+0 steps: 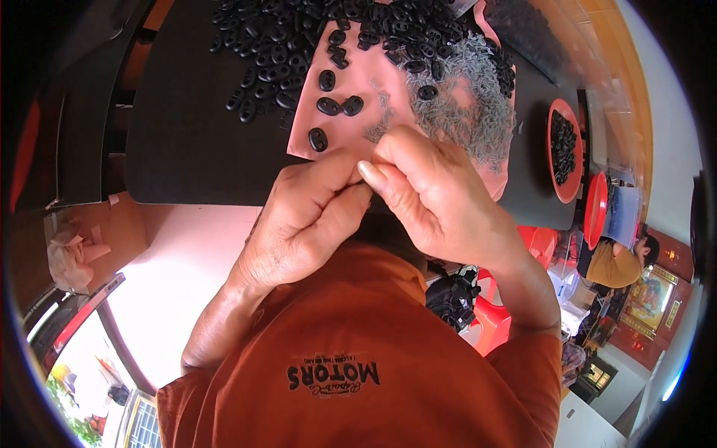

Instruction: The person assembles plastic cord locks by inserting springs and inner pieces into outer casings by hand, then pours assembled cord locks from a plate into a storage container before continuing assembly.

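Note:
My left hand [299, 216] and my right hand [441, 194] meet at the table's near edge, both closed in a pinch with fingertips touching. Whatever lies between them is hidden by the fingers; only a dark sliver shows. Just beyond is a pink sheet [306, 127]. Several black oval plastic cord locks with two holes lie loose on it, the closest being one cord lock [318, 139] past my left hand. To the right on the sheet spreads a heap of tiny silvery metal springs [455, 104], with a cord lock [427, 92] resting on it.
A large pile of black cord locks [272, 45] covers the far part of the dark table [187, 112]. At the right edge stands an orange-red bowl [553, 149] of small black parts, beside a red bowl [595, 213]. Another person [616, 265] sits farther right, near red stools [489, 321].

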Motion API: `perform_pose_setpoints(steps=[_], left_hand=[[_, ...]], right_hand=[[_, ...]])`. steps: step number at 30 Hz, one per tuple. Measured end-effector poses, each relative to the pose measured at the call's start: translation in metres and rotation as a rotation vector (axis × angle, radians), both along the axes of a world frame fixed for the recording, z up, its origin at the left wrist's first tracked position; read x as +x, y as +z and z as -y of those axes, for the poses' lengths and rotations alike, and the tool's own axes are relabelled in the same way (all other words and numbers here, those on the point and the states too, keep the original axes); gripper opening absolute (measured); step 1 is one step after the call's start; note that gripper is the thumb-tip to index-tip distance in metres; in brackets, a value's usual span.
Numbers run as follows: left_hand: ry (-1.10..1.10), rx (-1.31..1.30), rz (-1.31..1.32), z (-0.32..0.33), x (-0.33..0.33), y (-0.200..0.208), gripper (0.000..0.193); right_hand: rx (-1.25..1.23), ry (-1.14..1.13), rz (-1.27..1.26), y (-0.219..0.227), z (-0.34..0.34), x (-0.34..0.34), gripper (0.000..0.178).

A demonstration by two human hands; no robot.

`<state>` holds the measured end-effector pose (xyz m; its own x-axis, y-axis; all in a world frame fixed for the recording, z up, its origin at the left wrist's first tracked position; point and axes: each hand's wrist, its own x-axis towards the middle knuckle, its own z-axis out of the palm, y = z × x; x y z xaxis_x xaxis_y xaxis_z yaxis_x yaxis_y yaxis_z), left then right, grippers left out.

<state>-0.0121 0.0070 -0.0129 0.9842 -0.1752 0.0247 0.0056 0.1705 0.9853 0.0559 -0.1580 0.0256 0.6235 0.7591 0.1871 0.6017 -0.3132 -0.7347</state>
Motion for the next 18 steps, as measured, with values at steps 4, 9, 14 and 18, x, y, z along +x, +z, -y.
perform_pose_setpoints(steps=[4,9,14,18], left_hand=[[-0.002,0.012,-0.038,-0.003,-0.002,0.0,0.004],[0.018,0.009,0.085,0.001,0.003,-0.004,0.007],[0.011,0.021,0.08,-0.001,0.003,-0.003,0.007],[0.022,0.039,0.089,-0.001,0.003,-0.002,0.006]], right_hand=[[-0.042,0.019,-0.208,0.009,0.001,0.007,0.02],[-0.035,-0.029,0.228,0.005,-0.002,0.066,0.011],[-0.323,-0.072,0.813,0.0,-0.018,0.098,0.006],[-0.506,-0.073,0.67,-0.017,-0.037,0.106,0.016]])
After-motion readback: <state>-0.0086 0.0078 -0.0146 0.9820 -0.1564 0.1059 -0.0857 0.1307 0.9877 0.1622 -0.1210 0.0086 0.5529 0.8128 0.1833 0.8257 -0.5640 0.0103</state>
